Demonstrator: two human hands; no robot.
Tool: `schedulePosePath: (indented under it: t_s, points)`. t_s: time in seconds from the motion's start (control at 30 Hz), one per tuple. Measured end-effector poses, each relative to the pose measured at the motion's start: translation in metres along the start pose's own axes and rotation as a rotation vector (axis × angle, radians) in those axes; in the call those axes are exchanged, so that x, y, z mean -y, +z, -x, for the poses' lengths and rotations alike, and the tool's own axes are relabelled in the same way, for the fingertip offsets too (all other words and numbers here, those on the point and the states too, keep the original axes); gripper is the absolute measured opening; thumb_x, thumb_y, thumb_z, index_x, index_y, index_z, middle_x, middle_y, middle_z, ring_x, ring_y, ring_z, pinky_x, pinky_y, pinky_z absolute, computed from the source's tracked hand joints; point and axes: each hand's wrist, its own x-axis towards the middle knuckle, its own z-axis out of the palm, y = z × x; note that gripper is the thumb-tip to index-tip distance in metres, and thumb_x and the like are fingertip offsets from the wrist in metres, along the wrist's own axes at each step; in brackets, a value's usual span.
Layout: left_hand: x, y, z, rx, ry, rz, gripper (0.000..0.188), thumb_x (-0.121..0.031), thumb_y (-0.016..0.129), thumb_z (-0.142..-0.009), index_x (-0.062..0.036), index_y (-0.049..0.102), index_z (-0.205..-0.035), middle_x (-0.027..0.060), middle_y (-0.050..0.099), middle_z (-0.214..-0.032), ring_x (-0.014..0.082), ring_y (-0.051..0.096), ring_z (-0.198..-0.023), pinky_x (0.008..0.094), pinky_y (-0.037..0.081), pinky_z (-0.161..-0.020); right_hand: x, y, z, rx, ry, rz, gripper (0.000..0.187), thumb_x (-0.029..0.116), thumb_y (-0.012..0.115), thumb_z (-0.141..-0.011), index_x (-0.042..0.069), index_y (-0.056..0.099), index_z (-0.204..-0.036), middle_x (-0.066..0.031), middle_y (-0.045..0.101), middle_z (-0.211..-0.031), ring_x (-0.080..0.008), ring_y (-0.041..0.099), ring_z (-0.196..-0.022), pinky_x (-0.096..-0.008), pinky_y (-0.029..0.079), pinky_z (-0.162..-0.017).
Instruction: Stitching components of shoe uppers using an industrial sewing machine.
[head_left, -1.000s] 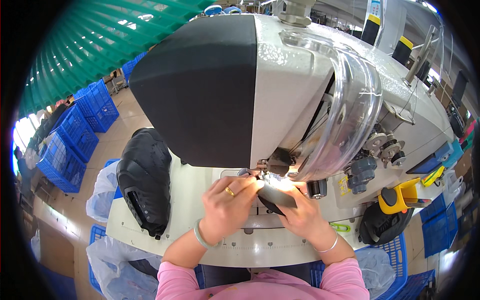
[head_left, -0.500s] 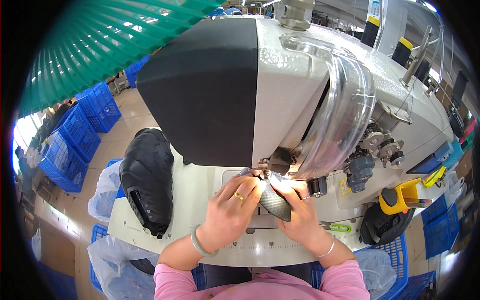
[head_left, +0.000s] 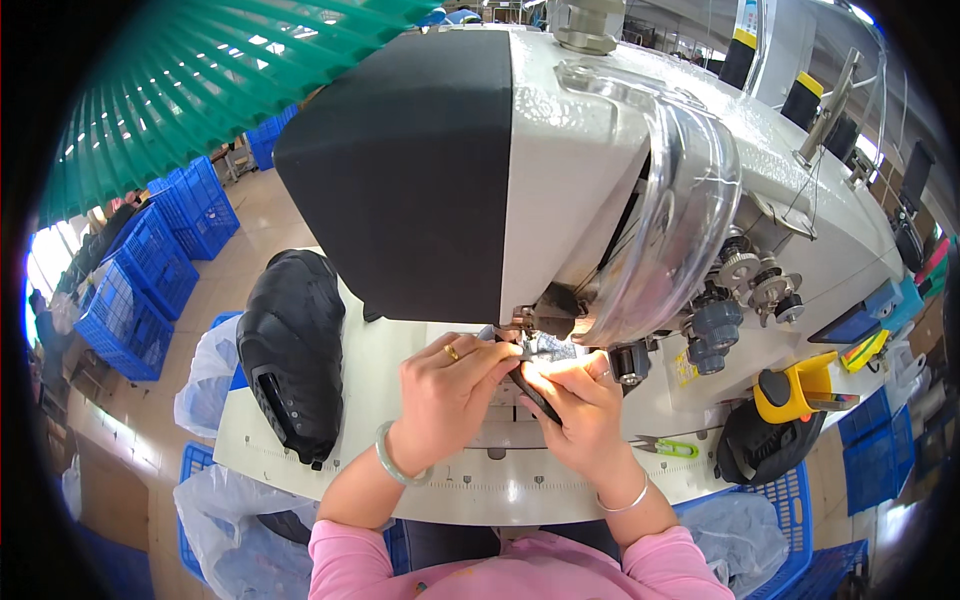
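yellow sticker [head_left: 686, 370] on the machine bed, right of the grip: marks too small to read. ruler-like scale with figures printed along the front of the pale table [head_left: 520, 505], on the near side of both hands. blue-and-yellow label [head_left: 746, 24] at far upper right, beyond the machine; writing blurred.

grip: left hand [head_left: 440, 390] has thumb and forefinger pressed together on the left side of a small grey and black piece [head_left: 538, 398]; right hand [head_left: 580, 400] pinches its right side between thumb and fingers. piece lies between the two hands, its dark edge angled toward the wearer, its far end just under or beside the presser foot [head_left: 526, 318]; which, cannot tell, as fingers and glare hide it.

surface: black and white sewing machine [head_left: 400, 180] stands directly beyond the grip, clear guard [head_left: 690, 230] to upper right. black moulded item [head_left: 290, 350] left of the left hand, well apart. green-handled snips [head_left: 668, 447] just right of the right wrist; yellow holder [head_left: 800, 385] and second black item [head_left: 762, 440] farther right.

room: blue crates [head_left: 130, 320] on tiled floor, far left of the grip; green ribbed shade [head_left: 220, 100] at upper left.
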Motion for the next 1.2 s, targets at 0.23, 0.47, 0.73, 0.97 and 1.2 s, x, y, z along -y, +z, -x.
schedulePosePath:
  t_s: [0.23,0.47,0.73,0.97,1.2]
  points:
    - [-0.01,0.012,0.006,-0.057,0.13,-0.189,0.027,-0.004,0.073,-0.064,-0.0071,0.071,-0.09,0.0021,0.064,-0.09,0.0198,0.063,-0.081,0.0322,0.05,-0.065,-0.004,-0.003,0.003,0.026,0.054,-0.093,0.03,0.012,0.076,-0.069,0.009,0.072,-0.098,-0.0017,0.064,-0.102,-0.0232,0.057,-0.094,-0.041,0.036,-0.084]
    - [-0.002,0.0,0.01,0.038,0.255,-0.249,0.032,-0.006,0.069,-0.063,-0.0071,0.071,-0.095,0.0024,0.064,-0.095,0.0203,0.064,-0.089,0.03,0.053,-0.066,-0.009,-0.012,0.01,0.128,0.073,0.006,0.037,0.005,0.071,-0.059,0.01,0.07,-0.096,-0.0049,0.065,-0.101,-0.0289,0.056,-0.094,-0.0438,0.039,-0.083]
    - [-0.008,-0.002,0.005,0.085,0.241,-0.238,0.03,-0.005,0.066,-0.065,-0.0041,0.069,-0.095,0.0041,0.063,-0.095,0.0218,0.064,-0.09,0.031,0.055,-0.065,-0.005,-0.011,0.005,0.095,0.045,0.042,0.041,0.001,0.071,-0.061,0.007,0.07,-0.101,-0.0071,0.065,-0.107,-0.0293,0.059,-0.097,-0.0411,0.047,-0.085]
    - [-0.01,-0.004,0.002,0.116,0.221,-0.235,0.031,-0.003,0.065,-0.067,-0.0034,0.067,-0.098,0.0058,0.061,-0.101,0.0226,0.063,-0.091,0.0323,0.055,-0.066,-0.007,-0.008,0.009,0.073,0.03,0.016,0.053,0.001,0.069,-0.06,0.007,0.067,-0.112,-0.0058,0.063,-0.112,-0.0282,0.054,-0.104,-0.0451,0.038,-0.093]
    - [-0.012,-0.006,0.0,0.095,0.223,-0.214,0.031,0.0,0.068,-0.066,-0.0045,0.068,-0.096,0.006,0.063,-0.096,0.023,0.063,-0.081,0.0319,0.054,-0.063,0.002,-0.008,0.006,0.108,0.047,0.066,0.052,0.004,0.071,-0.06,0.008,0.066,-0.112,-0.0061,0.061,-0.117,-0.0288,0.054,-0.105,-0.0438,0.037,-0.092]
